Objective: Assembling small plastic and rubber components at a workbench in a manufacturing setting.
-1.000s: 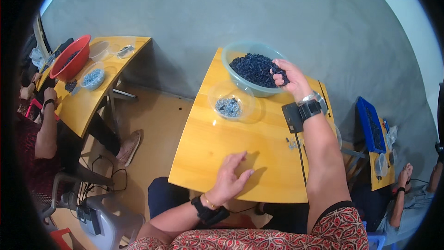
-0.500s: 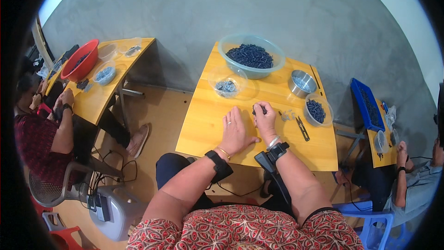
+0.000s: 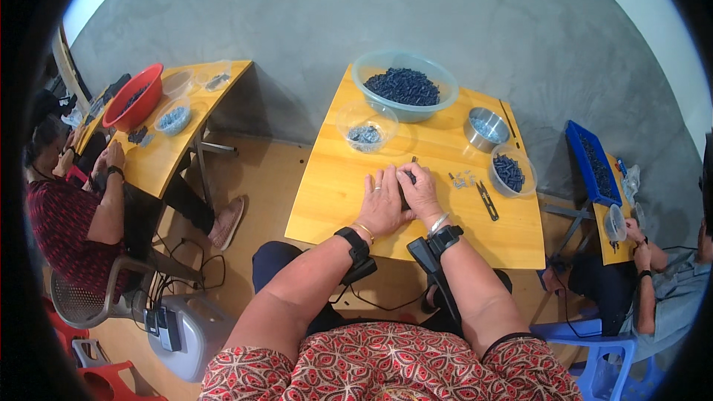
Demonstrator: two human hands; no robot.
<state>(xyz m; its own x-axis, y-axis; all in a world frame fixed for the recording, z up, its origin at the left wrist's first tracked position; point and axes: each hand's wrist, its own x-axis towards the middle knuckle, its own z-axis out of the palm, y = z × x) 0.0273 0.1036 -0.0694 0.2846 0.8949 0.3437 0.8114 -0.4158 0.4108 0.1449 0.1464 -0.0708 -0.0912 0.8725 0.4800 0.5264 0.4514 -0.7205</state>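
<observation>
My left hand (image 3: 382, 202) and my right hand (image 3: 420, 191) meet at the front middle of the yellow table (image 3: 327, 212). Between them are small dark blue pieces (image 3: 410, 176), one sticking out past my right fingertips. My right fingers are bent closed around these. The left fingers lie together against the pieces, thumb reaching toward the right hand; how firmly they grip is partly hidden. Right of my hands lie several small pale pieces (image 3: 463, 179) and black thread snips (image 3: 486, 200). A clear bowl (image 3: 509, 182) of dark blue pieces stands beyond the snips.
At the back, a large translucent basin (image 3: 405, 110) holds a heap of dark blue pieces. A clear bowl (image 3: 367, 147) and a metal bowl (image 3: 469, 134) hold small pale pieces. A thin dark rod (image 3: 509, 122) lies along the right edge. Co-workers sit at tables on both sides.
My left hand has moved right to meet my right hand, closing the gap between them. A dark piece now shows beyond the right fingertips.
</observation>
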